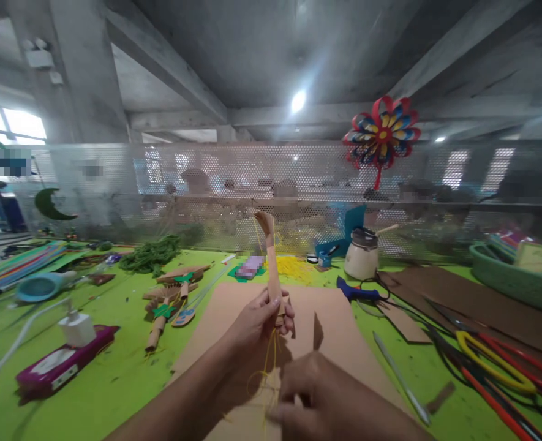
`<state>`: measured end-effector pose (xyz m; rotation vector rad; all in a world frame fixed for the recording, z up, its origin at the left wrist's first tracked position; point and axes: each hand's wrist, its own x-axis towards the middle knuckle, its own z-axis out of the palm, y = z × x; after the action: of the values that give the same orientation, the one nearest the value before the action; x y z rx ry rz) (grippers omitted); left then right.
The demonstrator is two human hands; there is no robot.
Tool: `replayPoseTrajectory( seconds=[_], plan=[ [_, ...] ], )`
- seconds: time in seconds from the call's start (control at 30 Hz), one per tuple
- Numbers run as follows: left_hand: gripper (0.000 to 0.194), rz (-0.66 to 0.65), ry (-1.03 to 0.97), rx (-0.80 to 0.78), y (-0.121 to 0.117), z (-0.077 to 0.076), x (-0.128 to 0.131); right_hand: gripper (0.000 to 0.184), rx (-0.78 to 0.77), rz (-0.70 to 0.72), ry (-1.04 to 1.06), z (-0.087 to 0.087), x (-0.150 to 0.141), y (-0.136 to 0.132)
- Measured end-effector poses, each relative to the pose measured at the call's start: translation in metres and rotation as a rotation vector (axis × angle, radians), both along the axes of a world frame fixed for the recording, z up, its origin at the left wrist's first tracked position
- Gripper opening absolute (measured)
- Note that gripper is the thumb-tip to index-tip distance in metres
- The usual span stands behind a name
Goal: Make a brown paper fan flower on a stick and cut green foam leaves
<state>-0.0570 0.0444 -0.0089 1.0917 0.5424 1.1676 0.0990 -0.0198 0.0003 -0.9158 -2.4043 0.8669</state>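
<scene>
Perhaps the slack yellow string (275, 346) could snag on the right hand (311, 383), its loops hanging so close; whether those curled fingers grip anything, I cannot tell. Above the cardboard sheet (335, 309), the left hand (255, 315) clasps the upright brown piece (272, 263), which might crease if squeezed.

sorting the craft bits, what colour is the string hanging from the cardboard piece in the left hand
Yellow string, seen best in the head view.

A tan cardboard strip (273, 263) stands nearly upright in the left hand (266, 312), its top flared and bent over. Thin yellow string (275, 348) hangs in loops beneath it, seemingly attached, near the blurred right hand (314, 389).
</scene>
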Motion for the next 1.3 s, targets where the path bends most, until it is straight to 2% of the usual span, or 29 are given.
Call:
replayPoseTrajectory(
  seconds=[0.07, 0.17, 0.27, 0.37, 0.47, 0.7, 0.8, 0.9, 1.0, 1.3],
  plan=[
    [0.021, -0.019, -0.006, 0.012, 0.000, 0.000, 0.000, 0.026, 0.122, -0.130, 0.071, 0.006, 0.004, 0.011],
    [0.021, -0.056, -0.016, 0.027, -0.001, 0.000, 0.000, 0.039, 0.172, -0.309, 0.142, 0.010, 0.013, 0.029],
    [0.021, -0.068, -0.019, 0.012, -0.002, 0.003, 0.001, 0.040, 0.056, -0.441, 0.246, 0.007, 0.022, 0.042],
    [0.022, -0.056, -0.018, -0.027, -0.001, 0.007, 0.000, 0.038, -0.072, -0.500, 0.336, 0.001, 0.025, 0.048],
    [0.021, -0.049, -0.042, -0.024, 0.001, 0.011, -0.002, 0.038, -0.099, -0.504, 0.377, -0.002, 0.020, 0.045],
    [0.023, 0.004, -0.044, 0.017, -0.002, 0.016, -0.001, 0.023, -0.108, -0.470, 0.631, -0.011, -0.003, 0.033],
    [0.021, -0.043, -0.019, 0.021, -0.007, 0.017, 0.004, 0.027, -0.325, -0.416, 0.701, -0.019, -0.011, 0.034],
    [0.021, -0.126, 0.034, 0.006, -0.012, 0.018, 0.007, 0.022, -0.576, -0.333, 0.849, -0.022, -0.016, 0.033],
    [0.023, -0.160, 0.034, 0.011, -0.013, 0.019, 0.008, 0.015, -0.678, -0.281, 0.950, -0.021, -0.016, 0.030],
    [0.015, -0.069, 0.016, 0.009, -0.007, 0.017, -0.002, 0.023, -0.758, -0.324, 0.784, -0.016, -0.014, 0.021]
  ],
)
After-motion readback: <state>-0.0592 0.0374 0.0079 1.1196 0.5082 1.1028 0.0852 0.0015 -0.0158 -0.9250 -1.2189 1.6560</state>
